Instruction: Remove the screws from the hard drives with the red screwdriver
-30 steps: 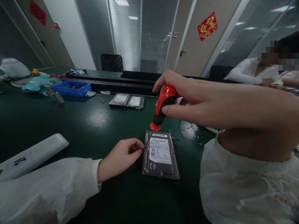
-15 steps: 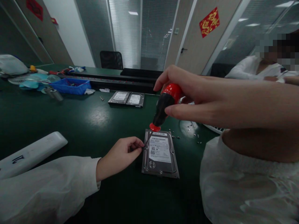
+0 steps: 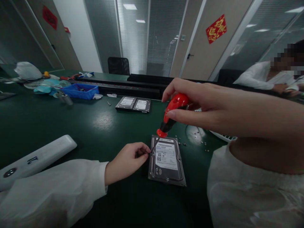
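Note:
My right hand (image 3: 190,104) is wrapped around the red and black handle of a screwdriver (image 3: 169,116). Its thin shaft slants down to the left edge of a hard drive (image 3: 166,161), which lies flat with its white label up. Beside that edge, my left hand (image 3: 129,161) pinches its fingertips together right at the screwdriver's tip. Whatever is between those fingertips is too small to make out. Several small screws (image 3: 184,144) lie scattered to the right of the drive.
Two more hard drives (image 3: 133,104) lie side by side farther back. A blue tray (image 3: 82,91) stands at the back left, near metal cylinders (image 3: 65,98). At left is a long white device (image 3: 40,158). Another person (image 3: 258,77) sits at the far right.
The screwdriver handle has turned in my right hand, its red side now showing where black showed. My left fingertips stay at the tip. The whole view has shifted slightly.

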Motion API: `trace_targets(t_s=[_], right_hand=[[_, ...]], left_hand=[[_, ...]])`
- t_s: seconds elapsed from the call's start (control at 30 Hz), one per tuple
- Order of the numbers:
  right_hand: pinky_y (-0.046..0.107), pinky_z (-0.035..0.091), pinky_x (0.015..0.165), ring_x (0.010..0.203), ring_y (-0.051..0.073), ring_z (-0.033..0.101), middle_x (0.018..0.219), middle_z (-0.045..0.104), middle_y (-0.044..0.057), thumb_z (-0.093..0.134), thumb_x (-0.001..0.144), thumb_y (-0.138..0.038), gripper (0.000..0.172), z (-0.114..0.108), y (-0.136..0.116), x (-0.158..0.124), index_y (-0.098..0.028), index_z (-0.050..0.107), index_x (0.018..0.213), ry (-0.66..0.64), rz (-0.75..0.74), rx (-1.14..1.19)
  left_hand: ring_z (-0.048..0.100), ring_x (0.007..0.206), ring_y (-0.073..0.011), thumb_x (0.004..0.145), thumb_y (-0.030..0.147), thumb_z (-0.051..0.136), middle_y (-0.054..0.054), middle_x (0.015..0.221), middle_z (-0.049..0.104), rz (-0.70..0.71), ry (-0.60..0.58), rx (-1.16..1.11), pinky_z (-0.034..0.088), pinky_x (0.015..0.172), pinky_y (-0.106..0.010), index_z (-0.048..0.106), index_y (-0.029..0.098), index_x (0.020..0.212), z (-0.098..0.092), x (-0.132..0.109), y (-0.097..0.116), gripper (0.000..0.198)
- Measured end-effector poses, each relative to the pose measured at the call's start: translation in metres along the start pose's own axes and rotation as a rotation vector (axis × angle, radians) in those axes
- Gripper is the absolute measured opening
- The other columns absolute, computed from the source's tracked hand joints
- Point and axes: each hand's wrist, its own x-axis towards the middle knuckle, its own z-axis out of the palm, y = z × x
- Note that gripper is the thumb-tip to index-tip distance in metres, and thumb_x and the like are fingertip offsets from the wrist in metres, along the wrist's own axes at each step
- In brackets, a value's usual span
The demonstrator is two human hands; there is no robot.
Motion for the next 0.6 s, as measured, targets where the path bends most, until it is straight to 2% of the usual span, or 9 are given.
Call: trace_targets(t_s=[0.17,0.27,0.37,0.5,0.6], right_hand=[[0.03,0.036,0.062,0.072,0.014,0.054,0.093,0.066,0.004,0.052,0.101,-0.046,0.029,0.001,0.007,0.004,-0.02,0.064,0.104,-0.025,-0.008,-0.045],[0.031,0.034,0.058,0.069,0.015,0.053,0.098,0.066,0.005,0.059,0.097,-0.041,0.027,0.002,0.013,-0.003,-0.02,0.06,0.114,-0.034,0.002,-0.065],[0.03,0.035,0.055,0.065,0.014,0.053,0.089,0.066,0.003,0.064,0.095,-0.044,0.035,0.002,0.015,-0.007,-0.021,0.056,0.121,-0.024,0.044,-0.048],[0.029,0.037,0.056,0.065,0.014,0.055,0.088,0.066,0.003,0.057,0.098,-0.056,0.036,0.001,0.014,-0.002,-0.022,0.062,0.11,-0.044,0.06,-0.07],[0.029,0.038,0.062,0.068,0.014,0.055,0.09,0.066,0.003,0.056,0.099,-0.052,0.033,0.002,0.018,0.001,-0.022,0.064,0.111,-0.006,0.044,-0.076]], left_hand=[[0.07,0.082,-0.0205,0.092,0.021,0.063,-0.006,0.091,0.075,-0.027,0.007,0.01,0.055,0.074,-0.033,0.072,0.016,0.1,0.001,0.002,0.002,0.013],[0.07,0.083,-0.0204,0.092,0.02,0.063,-0.006,0.092,0.075,-0.033,0.006,0.004,0.055,0.074,-0.033,0.072,0.016,0.1,0.002,0.002,0.002,0.013],[0.069,0.082,-0.0195,0.092,0.02,0.063,-0.005,0.09,0.074,-0.034,0.007,-0.007,0.054,0.073,-0.032,0.072,0.016,0.1,0.002,0.002,0.001,0.012],[0.068,0.08,-0.0186,0.092,0.019,0.063,-0.004,0.089,0.074,-0.031,0.01,0.027,0.052,0.072,-0.031,0.072,0.016,0.098,0.002,0.001,-0.001,0.011],[0.066,0.078,-0.0178,0.092,0.018,0.063,-0.003,0.087,0.073,-0.027,0.018,0.037,0.05,0.07,-0.03,0.072,0.016,0.097,0.002,0.002,-0.003,0.011]])
